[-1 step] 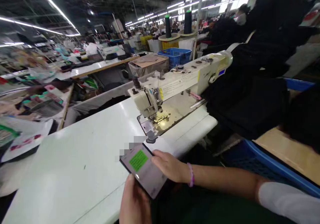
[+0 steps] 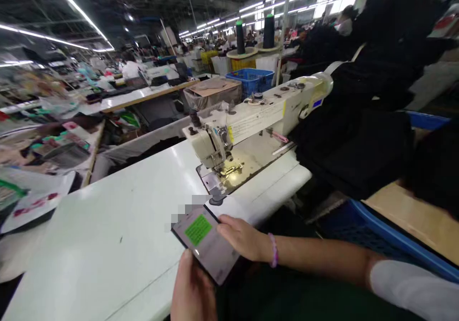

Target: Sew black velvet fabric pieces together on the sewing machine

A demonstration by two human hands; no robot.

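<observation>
So both hands are on one phone [image 2: 204, 247] here, and that's all they're holding. The left hand [image 2: 191, 287] comes up from underneath and cradles it, though the bottom of the shot cuts that hand off, so I can't really tell how the fingers sit. The right hand [image 2: 244, 237], with one bracelet [image 2: 273, 250] on the wrist, is curled narrow over the phone's side edge. The screen's tipped up toward the person, probably so it's easy to read, and there's one green block [image 2: 198, 230] showing on it.

The phone sits between the hands, just above the white sewing table [image 2: 107, 230]. Straight ahead of the hands is one sewing machine [image 2: 229, 130], and beyond it are two black thread cones [image 2: 240, 37] and one blue crate [image 2: 250, 82]. Off past the right hand there's a big heap of black fabric [image 2: 351, 154], piled up beside the machine, and a blue-rimmed bin [image 2: 394, 237] just beyond the right forearm [image 2: 322, 259].
</observation>
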